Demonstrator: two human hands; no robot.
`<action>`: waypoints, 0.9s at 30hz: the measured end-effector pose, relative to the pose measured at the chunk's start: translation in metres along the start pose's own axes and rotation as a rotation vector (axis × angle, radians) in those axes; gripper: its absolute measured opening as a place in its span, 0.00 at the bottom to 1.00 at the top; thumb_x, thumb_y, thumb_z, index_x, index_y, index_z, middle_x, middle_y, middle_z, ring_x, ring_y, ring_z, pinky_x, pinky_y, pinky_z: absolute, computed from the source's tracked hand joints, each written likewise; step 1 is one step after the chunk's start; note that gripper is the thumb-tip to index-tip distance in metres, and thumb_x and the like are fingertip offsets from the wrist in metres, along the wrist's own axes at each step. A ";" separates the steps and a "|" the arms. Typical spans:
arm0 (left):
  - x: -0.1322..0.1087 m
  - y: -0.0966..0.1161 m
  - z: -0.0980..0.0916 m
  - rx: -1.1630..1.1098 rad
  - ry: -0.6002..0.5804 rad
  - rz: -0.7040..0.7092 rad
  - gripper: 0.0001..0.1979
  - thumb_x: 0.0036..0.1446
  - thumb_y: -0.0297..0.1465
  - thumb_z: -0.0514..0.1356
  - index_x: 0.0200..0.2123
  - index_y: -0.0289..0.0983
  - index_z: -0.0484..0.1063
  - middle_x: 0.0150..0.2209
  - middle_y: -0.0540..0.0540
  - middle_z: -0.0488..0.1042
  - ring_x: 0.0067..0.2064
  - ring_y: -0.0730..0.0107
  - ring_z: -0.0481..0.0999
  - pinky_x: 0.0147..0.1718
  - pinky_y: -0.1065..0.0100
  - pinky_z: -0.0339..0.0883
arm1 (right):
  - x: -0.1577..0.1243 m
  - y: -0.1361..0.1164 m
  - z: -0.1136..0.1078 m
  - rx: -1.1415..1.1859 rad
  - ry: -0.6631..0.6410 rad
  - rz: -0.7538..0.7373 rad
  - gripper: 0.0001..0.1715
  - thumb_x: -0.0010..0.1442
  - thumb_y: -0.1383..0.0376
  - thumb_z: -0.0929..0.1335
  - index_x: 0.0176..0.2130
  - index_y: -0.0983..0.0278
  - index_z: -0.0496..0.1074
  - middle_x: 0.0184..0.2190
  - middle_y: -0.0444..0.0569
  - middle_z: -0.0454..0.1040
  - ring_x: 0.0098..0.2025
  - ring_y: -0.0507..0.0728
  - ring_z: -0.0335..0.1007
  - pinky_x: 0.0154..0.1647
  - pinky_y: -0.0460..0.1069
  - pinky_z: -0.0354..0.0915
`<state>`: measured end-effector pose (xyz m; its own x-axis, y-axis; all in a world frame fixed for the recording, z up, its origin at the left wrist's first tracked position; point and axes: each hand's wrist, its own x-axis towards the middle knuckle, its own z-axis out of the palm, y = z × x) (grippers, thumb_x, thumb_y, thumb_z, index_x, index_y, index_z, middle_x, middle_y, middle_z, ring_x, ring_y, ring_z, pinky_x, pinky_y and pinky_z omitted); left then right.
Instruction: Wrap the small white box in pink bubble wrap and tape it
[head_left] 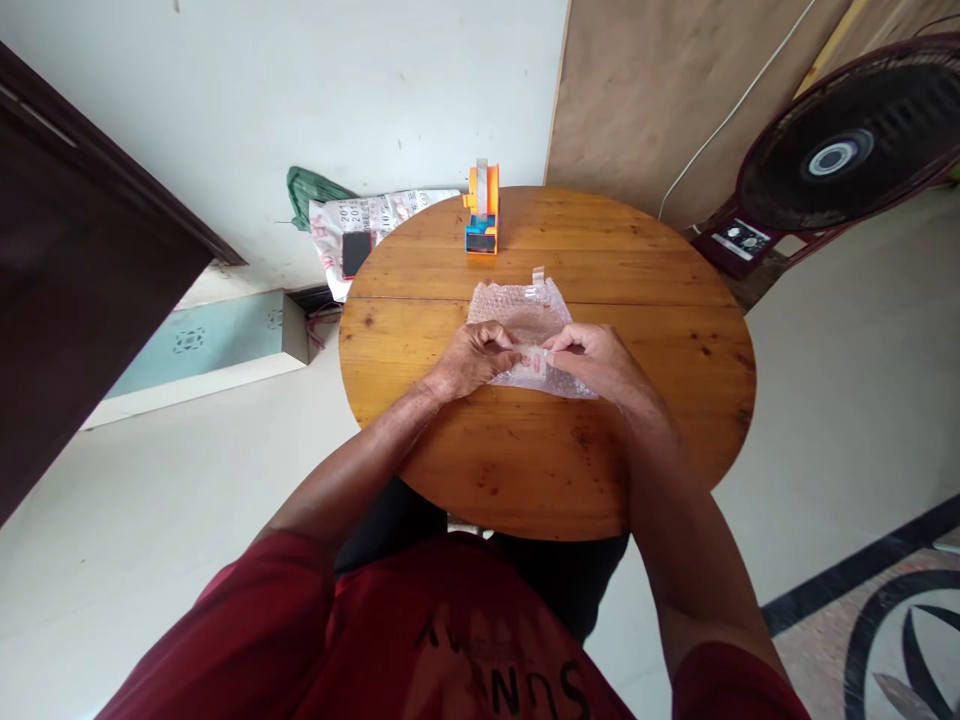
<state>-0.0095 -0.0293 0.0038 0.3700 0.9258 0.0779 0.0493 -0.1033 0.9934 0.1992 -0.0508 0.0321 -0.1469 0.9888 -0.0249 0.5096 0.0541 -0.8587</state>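
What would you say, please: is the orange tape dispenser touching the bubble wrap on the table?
Apart. The head view shows a strip of bare wooden table between the tape dispenser and the far edge of the bubble wrap.

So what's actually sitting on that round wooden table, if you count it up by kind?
bubble wrap sheet: 1, pinched by the left hand and the right hand
white item with red print, inside the wrap: 1
tape dispenser, orange and blue: 1
tape strip, at the wrap's far edge: 1
Total: 4
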 end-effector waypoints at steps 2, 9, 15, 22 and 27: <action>0.000 -0.001 0.000 -0.016 -0.002 -0.003 0.16 0.43 0.36 0.72 0.23 0.34 0.68 0.32 0.48 0.76 0.29 0.79 0.69 0.27 0.75 0.63 | 0.000 0.000 0.000 0.021 -0.004 0.011 0.04 0.48 0.63 0.71 0.24 0.61 0.73 0.38 0.50 0.83 0.37 0.58 0.76 0.36 0.51 0.67; 0.000 -0.003 0.002 -0.050 -0.014 -0.024 0.12 0.45 0.31 0.70 0.24 0.34 0.69 0.31 0.48 0.77 0.28 0.80 0.70 0.27 0.76 0.63 | 0.002 0.005 0.003 0.103 -0.009 0.043 0.08 0.47 0.60 0.73 0.25 0.61 0.74 0.37 0.48 0.82 0.35 0.57 0.75 0.36 0.52 0.66; 0.000 -0.002 0.003 -0.040 0.011 -0.067 0.10 0.47 0.27 0.67 0.26 0.34 0.67 0.28 0.50 0.73 0.26 0.81 0.67 0.25 0.76 0.60 | 0.001 0.002 0.004 0.099 -0.024 0.130 0.11 0.46 0.58 0.75 0.25 0.61 0.73 0.34 0.47 0.80 0.30 0.54 0.70 0.29 0.50 0.62; 0.000 0.004 -0.001 -0.113 -0.059 -0.129 0.11 0.49 0.24 0.65 0.38 0.35 0.69 0.31 0.52 0.72 0.27 0.82 0.67 0.26 0.76 0.60 | 0.002 0.004 0.003 0.163 -0.067 0.106 0.11 0.48 0.58 0.74 0.26 0.60 0.72 0.34 0.46 0.79 0.30 0.54 0.68 0.30 0.50 0.61; 0.000 0.003 -0.002 -0.105 -0.087 -0.098 0.09 0.50 0.24 0.65 0.36 0.33 0.71 0.32 0.51 0.72 0.28 0.82 0.67 0.28 0.76 0.61 | 0.003 0.003 0.001 0.170 -0.083 0.058 0.09 0.49 0.59 0.73 0.30 0.60 0.71 0.30 0.44 0.76 0.30 0.54 0.67 0.33 0.51 0.62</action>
<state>-0.0116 -0.0292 0.0071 0.4469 0.8943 -0.0229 -0.0062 0.0287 0.9996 0.1995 -0.0478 0.0291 -0.1941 0.9745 -0.1129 0.3697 -0.0339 -0.9285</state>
